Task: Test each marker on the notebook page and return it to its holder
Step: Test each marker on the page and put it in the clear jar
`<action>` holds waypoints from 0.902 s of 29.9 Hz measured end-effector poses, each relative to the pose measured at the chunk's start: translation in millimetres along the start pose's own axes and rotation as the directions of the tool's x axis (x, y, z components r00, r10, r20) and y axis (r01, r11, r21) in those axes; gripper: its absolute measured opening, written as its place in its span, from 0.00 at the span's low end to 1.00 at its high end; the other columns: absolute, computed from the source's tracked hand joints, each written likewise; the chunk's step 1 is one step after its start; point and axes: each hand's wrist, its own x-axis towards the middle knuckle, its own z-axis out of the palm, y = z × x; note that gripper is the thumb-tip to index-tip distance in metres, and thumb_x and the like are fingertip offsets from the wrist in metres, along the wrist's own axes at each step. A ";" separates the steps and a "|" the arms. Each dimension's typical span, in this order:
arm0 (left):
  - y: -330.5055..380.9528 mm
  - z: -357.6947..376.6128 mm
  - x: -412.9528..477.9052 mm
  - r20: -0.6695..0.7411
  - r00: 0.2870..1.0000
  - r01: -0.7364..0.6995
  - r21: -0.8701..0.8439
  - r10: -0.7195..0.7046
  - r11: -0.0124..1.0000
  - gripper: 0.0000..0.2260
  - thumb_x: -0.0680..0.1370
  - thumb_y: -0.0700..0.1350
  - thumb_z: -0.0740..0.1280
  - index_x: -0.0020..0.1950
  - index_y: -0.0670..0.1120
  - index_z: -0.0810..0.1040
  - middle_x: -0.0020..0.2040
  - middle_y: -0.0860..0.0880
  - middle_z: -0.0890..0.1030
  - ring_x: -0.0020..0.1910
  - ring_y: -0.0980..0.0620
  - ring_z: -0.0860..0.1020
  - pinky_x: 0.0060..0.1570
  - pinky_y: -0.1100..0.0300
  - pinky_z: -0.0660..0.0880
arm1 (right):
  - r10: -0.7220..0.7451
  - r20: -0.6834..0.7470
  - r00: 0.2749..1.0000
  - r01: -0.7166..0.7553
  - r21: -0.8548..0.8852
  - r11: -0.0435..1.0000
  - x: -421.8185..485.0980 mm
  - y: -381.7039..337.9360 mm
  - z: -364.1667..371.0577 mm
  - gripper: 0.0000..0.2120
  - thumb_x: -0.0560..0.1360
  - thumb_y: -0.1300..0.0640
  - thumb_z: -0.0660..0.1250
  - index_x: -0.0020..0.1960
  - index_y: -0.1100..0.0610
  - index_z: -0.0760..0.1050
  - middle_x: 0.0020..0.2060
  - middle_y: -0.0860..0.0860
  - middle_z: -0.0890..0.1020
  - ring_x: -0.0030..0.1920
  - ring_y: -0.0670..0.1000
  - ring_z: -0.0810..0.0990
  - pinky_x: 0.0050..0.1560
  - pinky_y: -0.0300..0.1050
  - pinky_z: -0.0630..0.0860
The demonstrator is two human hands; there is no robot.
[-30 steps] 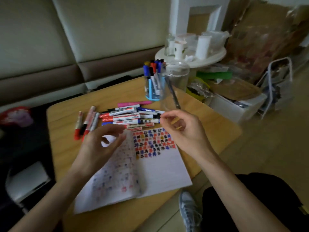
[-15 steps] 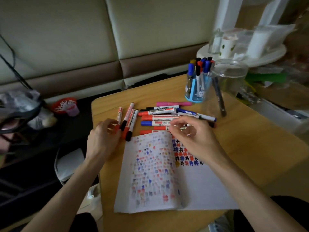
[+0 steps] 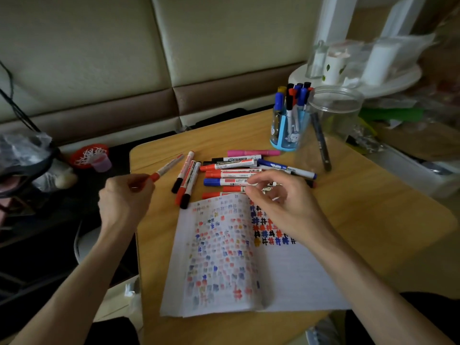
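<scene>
Fingers [image 3: 139, 186] of the left hand [image 3: 124, 202] were curled round one red end of a slim red-and-white marker [image 3: 166, 167], held just off the table's [image 3: 373, 220] left edge. Its long axis ran away from the hand, far and to the right, with the free end over the wood. Which end bore the cap could not be told.

The open notebook [image 3: 224, 257] lay to the right of that hand and nearer the person, so testing would likely mean swinging the marker rightward and nearward to reach the page.

Further right, the right hand [image 3: 283, 205] hovered over the notebook's far edge and the nearest of the loose markers [image 3: 231, 168]. Its fingers were loosely curled and plainly gripped nothing.

The blue holder [image 3: 286, 138] stood at the far right, beyond the pile and just beside a clear jar [image 3: 336, 113]. It was well apart from the left hand, and the right hand was the nearer one.
</scene>
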 end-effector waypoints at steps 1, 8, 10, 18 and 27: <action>6.0 -3.2 -5.9 0.008 0.999 -0.033 -0.057 0.034 0.998 0.10 0.80 0.45 0.71 0.60 0.46 0.84 0.46 0.48 0.84 0.37 0.53 0.79 0.33 0.61 0.73 | -0.002 -0.002 1.000 0.002 -0.002 1.000 -0.7 0.2 -0.7 0.05 0.78 0.51 0.74 0.52 0.49 0.84 0.47 0.44 0.84 0.45 0.45 0.83 0.41 0.37 0.78; 52.3 11.6 -71.5 0.424 0.839 -0.159 -0.410 0.342 0.898 0.10 0.79 0.43 0.70 0.58 0.51 0.84 0.45 0.56 0.86 0.42 0.52 0.83 0.39 0.66 0.80 | 0.102 0.033 0.994 -0.107 0.211 0.972 -11.6 -8.7 -6.6 0.13 0.78 0.47 0.72 0.53 0.57 0.84 0.39 0.47 0.86 0.38 0.44 0.82 0.40 0.40 0.78; 60.0 22.3 -86.5 0.489 0.752 -0.230 -0.435 0.443 0.871 0.10 0.79 0.42 0.69 0.60 0.48 0.84 0.47 0.55 0.86 0.45 0.54 0.85 0.45 0.63 0.82 | 0.146 0.005 0.989 -0.139 0.338 0.931 -17.5 -10.5 -10.6 0.13 0.79 0.49 0.71 0.50 0.59 0.83 0.35 0.51 0.84 0.33 0.48 0.79 0.35 0.42 0.75; 74.1 45.4 -106.4 0.546 0.559 -0.497 -0.382 0.624 0.779 0.13 0.79 0.59 0.62 0.57 0.57 0.82 0.50 0.62 0.83 0.52 0.60 0.81 0.48 0.65 0.78 | 0.199 -0.071 0.977 -0.144 0.466 0.873 -48.9 -2.9 -34.4 0.13 0.81 0.54 0.69 0.48 0.65 0.81 0.35 0.57 0.84 0.34 0.52 0.79 0.34 0.41 0.76; 93.8 69.5 -128.3 0.520 0.400 -0.652 -0.417 0.754 0.634 0.12 0.82 0.53 0.63 0.53 0.50 0.84 0.43 0.55 0.83 0.44 0.56 0.80 0.42 0.64 0.75 | 0.298 -0.132 0.945 -0.204 0.475 0.856 -76.7 12.9 -58.4 0.16 0.80 0.53 0.71 0.47 0.68 0.81 0.37 0.57 0.84 0.36 0.51 0.80 0.37 0.40 0.77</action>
